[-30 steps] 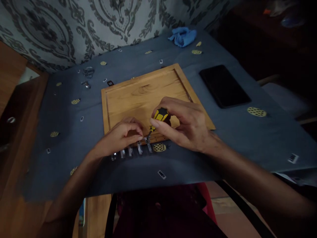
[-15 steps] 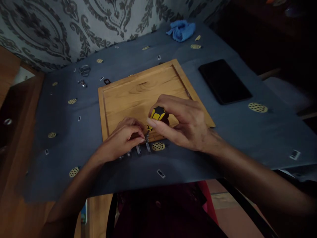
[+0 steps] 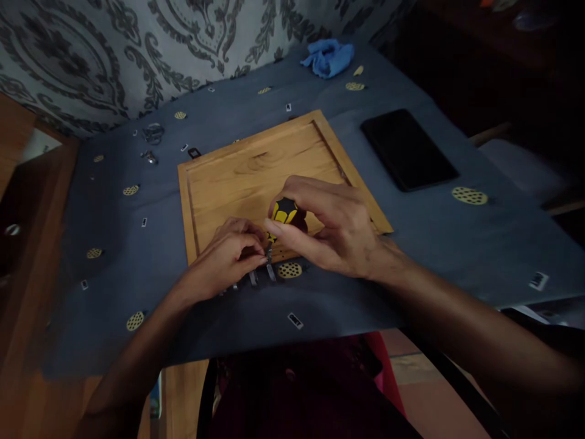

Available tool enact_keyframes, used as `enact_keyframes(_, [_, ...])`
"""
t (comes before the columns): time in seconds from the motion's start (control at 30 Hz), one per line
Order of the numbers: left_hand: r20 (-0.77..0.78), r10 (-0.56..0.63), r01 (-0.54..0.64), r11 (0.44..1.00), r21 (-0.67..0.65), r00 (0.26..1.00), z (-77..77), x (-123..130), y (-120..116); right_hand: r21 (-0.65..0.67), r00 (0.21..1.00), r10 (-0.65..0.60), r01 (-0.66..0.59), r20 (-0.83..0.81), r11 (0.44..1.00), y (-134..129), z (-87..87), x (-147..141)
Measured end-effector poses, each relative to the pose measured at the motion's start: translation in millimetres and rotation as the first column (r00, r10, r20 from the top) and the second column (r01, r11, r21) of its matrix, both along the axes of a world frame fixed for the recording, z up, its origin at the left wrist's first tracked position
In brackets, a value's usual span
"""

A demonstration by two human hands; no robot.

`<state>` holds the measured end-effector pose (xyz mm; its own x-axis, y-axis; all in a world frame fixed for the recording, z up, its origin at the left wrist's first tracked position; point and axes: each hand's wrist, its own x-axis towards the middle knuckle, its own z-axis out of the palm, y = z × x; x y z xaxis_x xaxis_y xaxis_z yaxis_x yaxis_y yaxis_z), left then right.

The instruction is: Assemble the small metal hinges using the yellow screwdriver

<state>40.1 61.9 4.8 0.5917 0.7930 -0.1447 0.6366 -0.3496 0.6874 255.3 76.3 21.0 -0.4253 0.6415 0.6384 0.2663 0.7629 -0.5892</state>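
Note:
A screwdriver with a yellow and black handle (image 3: pixel 285 211) is gripped in my right hand (image 3: pixel 333 228), its shaft pointing down at the near edge of a wooden board (image 3: pixel 260 177). Below the tip, a small metal strip (image 3: pixel 271 272) sticks out past that edge towards me. My left hand (image 3: pixel 228 256) is closed in a pinch, thumb and fingertips at the upper end of this strip beside the screwdriver tip. More such metal strips (image 3: pixel 253 278) jut out in a row to the left, partly hidden by my left hand. Any screw under the tip is too small to make out.
The board lies on a blue patterned tablecloth (image 3: pixel 365 311). A black tablet (image 3: pixel 409 149) is to its right and a crumpled blue cloth (image 3: pixel 328 58) at the back. Small metal parts (image 3: pixel 150 157) and a clear packet-like bundle (image 3: pixel 152 133) lie at the back left.
The view has shifted slightly. The screwdriver handle has turned a little in my right hand, while my left hand keeps its pinch at the same spot.

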Motion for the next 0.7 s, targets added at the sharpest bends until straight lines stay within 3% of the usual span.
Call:
enact_keyframes(0.2, [0.045,0.025,-0.026,0.999,0.033,0.999,-5.0,-0.5,0.0,-0.035,1.0,-0.01,0.011,0.01,0.999,-0.8,-0.8,0.1])
enact_keyframes(0.7, [0.081,0.02,-0.026,0.997,0.078,0.997,-7.4,-0.4,-1.1,0.025,0.999,0.022,-0.021,-0.029,0.999,-0.8,-1.6,0.3])
